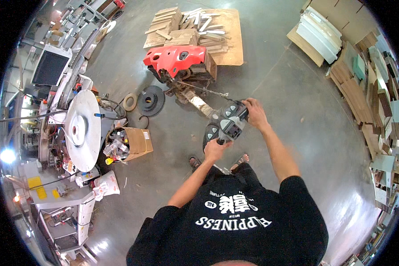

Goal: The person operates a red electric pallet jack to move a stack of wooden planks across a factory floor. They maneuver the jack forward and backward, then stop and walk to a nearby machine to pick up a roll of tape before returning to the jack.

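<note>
Grey control head [226,121] lies between left hand [214,151] and right hand [255,113], both gripping it.

The left hand [215,151] and right hand [255,113] grip the grey-and-black tiller head [226,123] of a red-hooded pallet truck [175,63], wooden boards [181,37] stacked beyond it; at left, a cardboard box [140,144] of plastic items [117,148] stands beside a large white disc [80,157]

The control handle [227,125] is grey and black, the machine cover [170,59] red.

Black short-sleeved T-shirt [228,241], white print [233,223]
</note>
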`<action>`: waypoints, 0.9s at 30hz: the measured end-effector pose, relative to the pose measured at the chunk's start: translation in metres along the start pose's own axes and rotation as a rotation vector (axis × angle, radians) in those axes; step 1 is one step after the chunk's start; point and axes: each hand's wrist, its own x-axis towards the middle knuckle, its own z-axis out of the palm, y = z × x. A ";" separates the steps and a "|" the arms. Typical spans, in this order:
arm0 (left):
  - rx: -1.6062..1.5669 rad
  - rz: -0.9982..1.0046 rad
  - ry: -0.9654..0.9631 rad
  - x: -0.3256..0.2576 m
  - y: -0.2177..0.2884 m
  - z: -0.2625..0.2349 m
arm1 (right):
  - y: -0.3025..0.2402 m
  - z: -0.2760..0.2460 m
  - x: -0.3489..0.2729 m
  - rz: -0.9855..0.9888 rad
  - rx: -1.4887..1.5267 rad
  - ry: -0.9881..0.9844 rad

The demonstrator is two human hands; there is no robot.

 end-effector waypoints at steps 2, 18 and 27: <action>-0.047 -0.022 0.033 0.014 -0.001 0.011 | -0.008 -0.009 -0.020 0.152 0.134 0.105; -0.167 -0.039 0.113 0.015 0.076 0.067 | 0.040 0.051 -0.510 1.353 0.204 -0.144; -0.273 0.000 0.159 0.002 0.119 0.101 | 0.077 0.066 -0.440 1.176 0.322 -0.203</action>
